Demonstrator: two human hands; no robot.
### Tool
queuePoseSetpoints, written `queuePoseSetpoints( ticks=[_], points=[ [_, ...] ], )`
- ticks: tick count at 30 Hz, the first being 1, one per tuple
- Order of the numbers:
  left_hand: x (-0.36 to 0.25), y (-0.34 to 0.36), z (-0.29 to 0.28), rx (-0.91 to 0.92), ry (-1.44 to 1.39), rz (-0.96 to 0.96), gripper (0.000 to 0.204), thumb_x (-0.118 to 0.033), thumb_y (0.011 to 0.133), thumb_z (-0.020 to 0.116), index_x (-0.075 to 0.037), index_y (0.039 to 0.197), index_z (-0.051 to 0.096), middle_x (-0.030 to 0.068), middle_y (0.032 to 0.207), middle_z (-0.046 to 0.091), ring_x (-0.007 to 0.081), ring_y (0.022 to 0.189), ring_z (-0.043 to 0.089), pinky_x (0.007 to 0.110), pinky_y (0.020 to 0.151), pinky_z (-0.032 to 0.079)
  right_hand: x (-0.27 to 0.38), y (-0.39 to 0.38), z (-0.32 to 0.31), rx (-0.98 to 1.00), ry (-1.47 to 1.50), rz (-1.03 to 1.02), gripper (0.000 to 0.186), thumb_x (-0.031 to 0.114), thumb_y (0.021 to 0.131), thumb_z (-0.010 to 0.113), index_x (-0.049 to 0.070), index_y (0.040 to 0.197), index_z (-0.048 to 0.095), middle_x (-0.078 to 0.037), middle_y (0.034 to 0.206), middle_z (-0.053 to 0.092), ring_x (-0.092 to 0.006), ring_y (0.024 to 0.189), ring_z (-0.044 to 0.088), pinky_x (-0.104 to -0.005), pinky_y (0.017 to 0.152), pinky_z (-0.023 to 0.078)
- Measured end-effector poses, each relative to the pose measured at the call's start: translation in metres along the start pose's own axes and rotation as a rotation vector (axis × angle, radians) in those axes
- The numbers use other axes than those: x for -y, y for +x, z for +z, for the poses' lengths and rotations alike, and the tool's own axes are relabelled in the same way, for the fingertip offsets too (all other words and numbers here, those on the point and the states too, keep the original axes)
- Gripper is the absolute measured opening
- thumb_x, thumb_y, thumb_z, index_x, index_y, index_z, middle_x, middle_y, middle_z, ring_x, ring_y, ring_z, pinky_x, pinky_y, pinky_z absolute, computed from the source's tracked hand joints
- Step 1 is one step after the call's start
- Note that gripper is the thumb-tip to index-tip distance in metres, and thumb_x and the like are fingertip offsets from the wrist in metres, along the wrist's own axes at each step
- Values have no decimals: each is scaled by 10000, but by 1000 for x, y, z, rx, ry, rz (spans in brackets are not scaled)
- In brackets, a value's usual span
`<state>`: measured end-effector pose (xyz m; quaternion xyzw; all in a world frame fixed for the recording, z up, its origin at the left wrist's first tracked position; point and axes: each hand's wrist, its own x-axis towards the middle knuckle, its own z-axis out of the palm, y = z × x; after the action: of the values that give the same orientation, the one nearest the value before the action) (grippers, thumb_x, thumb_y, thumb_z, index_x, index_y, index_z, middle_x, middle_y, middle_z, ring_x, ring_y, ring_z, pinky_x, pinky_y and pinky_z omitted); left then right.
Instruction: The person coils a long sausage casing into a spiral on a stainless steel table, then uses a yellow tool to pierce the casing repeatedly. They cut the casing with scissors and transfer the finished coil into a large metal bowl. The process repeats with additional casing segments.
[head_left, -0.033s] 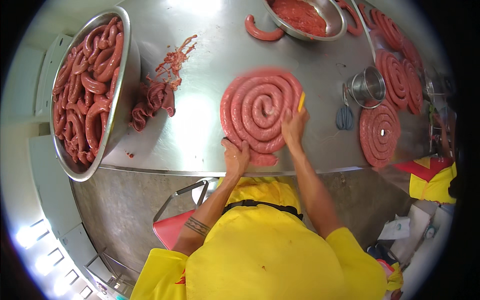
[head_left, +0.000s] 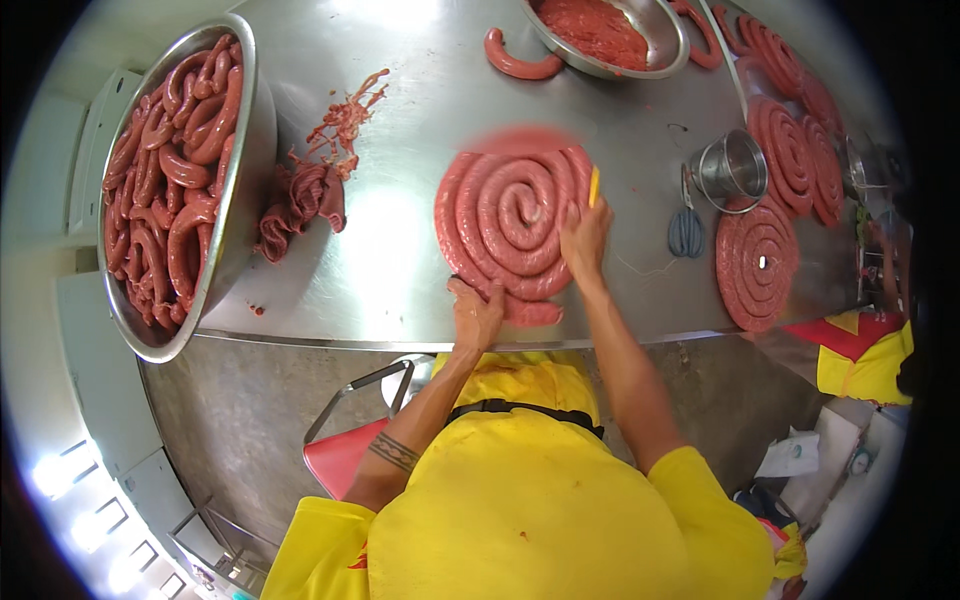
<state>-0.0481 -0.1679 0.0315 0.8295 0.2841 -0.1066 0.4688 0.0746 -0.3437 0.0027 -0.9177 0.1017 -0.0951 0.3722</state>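
A flat spiral of raw pink sausage (head_left: 522, 215) lies on the steel table in front of me, its tail end bending out on the near side. My left hand (head_left: 477, 310) grips the coil's near left edge beside that tail, thumb and fingers apart around the casing. At the coil's right edge, my right hand (head_left: 586, 240) is closed around a slim yellow tool (head_left: 595, 187) whose upper end sticks out above the fingers. The hand hides the tool's lower part, so its kind cannot be told.
A big steel tub (head_left: 253, 120) of sausage links stands left, with casing scraps (head_left: 302, 205) beside it. Far back are a bowl (head_left: 668, 68) of minced meat and a short sausage (head_left: 520, 62). At right lie scissors (head_left: 686, 232), a small metal bucket (head_left: 730, 170) and several coils (head_left: 757, 265).
The whole view has shifted slightly. My right hand has turned a little, and the yellow tool now stands more upright. The left hand keeps its place on the coil.
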Motion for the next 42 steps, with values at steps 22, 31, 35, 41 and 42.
queuePoseSetpoints(
  ticks=[22,31,35,41,42],
  points=[
    [1,80,-77,651,-793,-185,502,-414,1045,529,4,1322,534,100,1127,665,205,1069,636,396,994,485,-140,-142,-325,201,-639,40,285,257,1020,544,-4,1105,622,-64,998,624,-183,916,603,-374,771,481],
    [-3,116,-73,641,-831,-267,510,-471,1033,520,3,1216,562,106,1031,707,250,968,684,365,838,571,84,-147,-74,1388,260,-286,294,268,988,513,77,1175,635,-191,1004,674,-368,924,632,-458,839,482],
    [24,107,-87,778,-973,-246,572,-535,1015,510,-4,1221,556,102,1128,684,239,1007,666,385,891,549,166,-82,22,1515,214,-582,331,180,918,567,4,1193,626,-178,889,688,-267,699,675,-375,618,536],
    [27,75,-95,791,-1027,-107,619,-601,1038,363,-33,1055,610,117,1166,676,189,1044,646,367,833,515,178,44,69,1138,565,194,259,253,1029,537,17,1033,643,-80,832,683,-147,728,671,-287,585,545],
    [24,71,-95,713,-790,-3,622,-593,1046,351,-29,1037,613,130,1187,669,197,1075,638,371,853,508,173,60,58,1113,541,271,265,261,1031,538,19,1046,644,-78,858,684,-146,736,671,-281,586,543]
  ],
)
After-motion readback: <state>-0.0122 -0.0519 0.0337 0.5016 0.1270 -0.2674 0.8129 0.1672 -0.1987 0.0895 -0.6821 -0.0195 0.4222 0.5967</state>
